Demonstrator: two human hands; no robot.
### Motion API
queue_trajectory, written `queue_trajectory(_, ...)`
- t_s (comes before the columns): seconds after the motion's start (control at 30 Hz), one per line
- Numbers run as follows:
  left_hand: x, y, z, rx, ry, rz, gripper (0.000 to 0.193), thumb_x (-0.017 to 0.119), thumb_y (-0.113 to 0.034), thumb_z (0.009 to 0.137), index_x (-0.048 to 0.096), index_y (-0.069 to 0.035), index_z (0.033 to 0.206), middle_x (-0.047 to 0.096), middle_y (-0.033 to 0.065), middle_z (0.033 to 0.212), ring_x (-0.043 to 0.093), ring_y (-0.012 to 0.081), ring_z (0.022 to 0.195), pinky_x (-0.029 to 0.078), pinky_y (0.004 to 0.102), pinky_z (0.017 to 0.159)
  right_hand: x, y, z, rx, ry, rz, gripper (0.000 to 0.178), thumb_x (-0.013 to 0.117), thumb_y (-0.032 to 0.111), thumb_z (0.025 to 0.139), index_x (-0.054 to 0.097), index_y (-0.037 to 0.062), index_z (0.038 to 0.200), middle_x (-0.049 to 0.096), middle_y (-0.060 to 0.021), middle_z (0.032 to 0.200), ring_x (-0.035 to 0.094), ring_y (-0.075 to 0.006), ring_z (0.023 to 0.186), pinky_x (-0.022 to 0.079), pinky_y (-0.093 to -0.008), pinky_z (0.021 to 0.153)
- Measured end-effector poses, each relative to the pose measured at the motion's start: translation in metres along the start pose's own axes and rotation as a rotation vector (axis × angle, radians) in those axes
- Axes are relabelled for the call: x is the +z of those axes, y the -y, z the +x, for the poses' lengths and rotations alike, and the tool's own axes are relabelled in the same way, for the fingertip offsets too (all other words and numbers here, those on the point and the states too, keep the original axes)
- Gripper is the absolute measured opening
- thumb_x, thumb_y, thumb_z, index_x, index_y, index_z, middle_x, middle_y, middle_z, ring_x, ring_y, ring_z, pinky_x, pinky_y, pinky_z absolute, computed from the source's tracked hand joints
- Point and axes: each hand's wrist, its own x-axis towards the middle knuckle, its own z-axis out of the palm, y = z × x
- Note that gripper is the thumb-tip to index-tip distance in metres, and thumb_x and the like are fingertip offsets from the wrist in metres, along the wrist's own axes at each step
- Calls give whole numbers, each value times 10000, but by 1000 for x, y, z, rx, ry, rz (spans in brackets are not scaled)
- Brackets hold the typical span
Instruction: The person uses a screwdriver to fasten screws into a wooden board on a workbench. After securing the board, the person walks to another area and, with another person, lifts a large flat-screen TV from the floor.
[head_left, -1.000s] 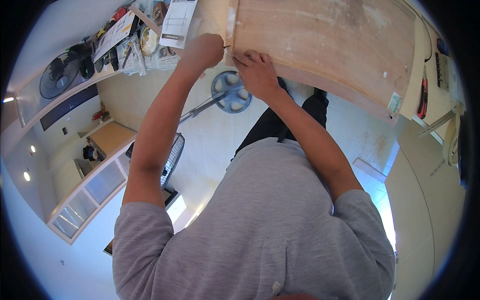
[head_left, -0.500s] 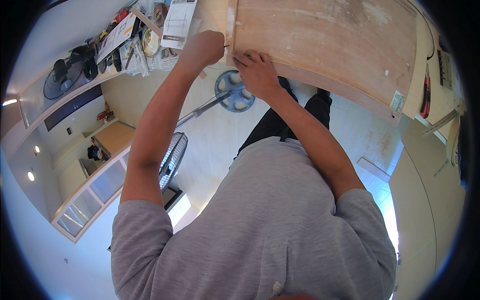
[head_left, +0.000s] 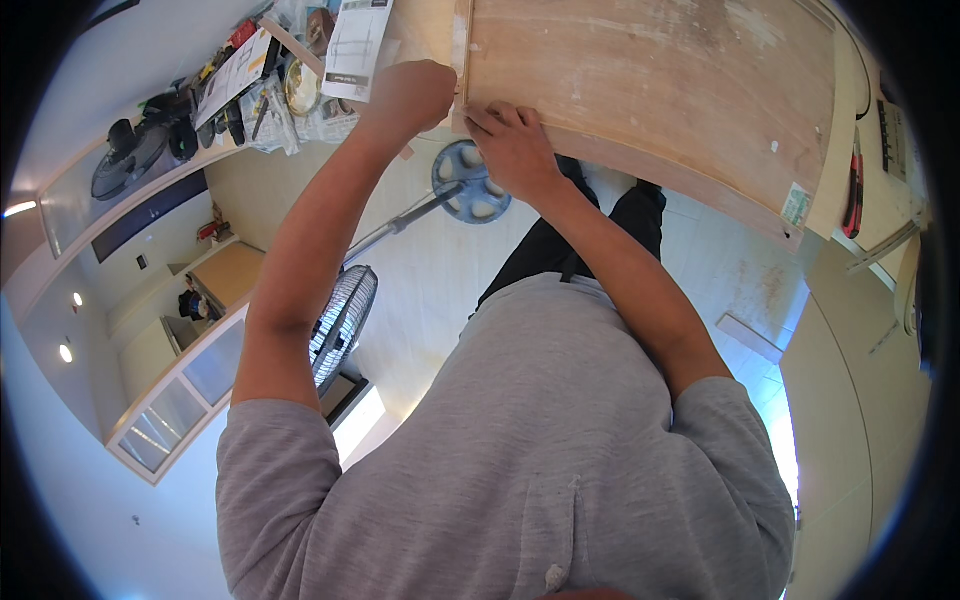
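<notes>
A wide, shallow wooden panel (head_left: 650,75) with raised side strips lies on the worktable, its surface scuffed with pale marks. At its near left corner, my left hand (head_left: 412,98) is closed in a fist against the side strip. A thin dark tip just shows between that fist and the corner; the rest of whatever it grips is hidden. My right hand (head_left: 515,150) holds the near edge beside the same corner, its fingers bent over the wood and the foremost fingertips close to the left fist.
A printed sheet (head_left: 357,48) lies left of the panel, near a roll of tape (head_left: 301,86) and assorted tools. A red-handled tool (head_left: 853,195) rests at the right. Below stand a floor fan (head_left: 345,315) and its round base (head_left: 470,182).
My left fist has shifted slightly right, closer to the panel's corner, so less of the thin dark tip shows. My right hand stays in place.
</notes>
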Motion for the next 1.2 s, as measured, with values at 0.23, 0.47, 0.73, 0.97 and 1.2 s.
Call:
queue_trajectory(0.23, 1, 1, 4, 135, -12, 106, 161, 583, -108, 879, 717, -38, 938, 736, 185, 926, 727, 380, 889, 580, 493, 778, -1, -1, 0, 1, 0, -1, 404, 618, 100, 829, 723, 57, 1216, 627, -7, 1368, 533, -227, 1227, 390, -414, 1026)
queue_trajectory(0.47, -3, -3, 10, 145, 49, 128, 168, 580, -106, 879, 714, -31, 947, 741, 192, 942, 733, 377, 912, 586, 483, 789, -1, 0, 0, 44, 108, 9, 400, 652, 144, 887, 700, 59, 1275, 600, 3, 1430, 500, -227, 1287, 370, -407, 1051)
queue_trajectory(0.73, -15, -15, 14, 160, 123, 180, 146, 594, -79, 869, 701, -27, 953, 736, 191, 968, 724, 387, 929, 583, 481, 790, 1, 0, -3, 14, -32, 14, 383, 633, 121, 851, 721, 58, 1218, 633, -11, 1345, 511, -222, 1256, 382, -404, 1043)
queue_trajectory(0.97, -13, -15, 18, 127, 123, 142, 187, 597, -107, 873, 696, -11, 999, 734, 210, 1008, 716, 399, 954, 574, 496, 824, -3, -1, -3, 22, 13, 24, 391, 633, 119, 841, 727, 54, 1215, 645, -10, 1325, 509, -226, 1246, 385, -400, 1032)
queue_trajectory(1.2, -11, 3, 41, 51, 337, -97, 263, 638, -190, 824, 726, 39, 917, 722, 215, 879, 715, 317, 780, 561, 425, 710, -1, -1, -4, 14, 8, 17, 392, 629, 121, 850, 728, 59, 1225, 638, -17, 1341, 508, -234, 1257, 387, -418, 1047)
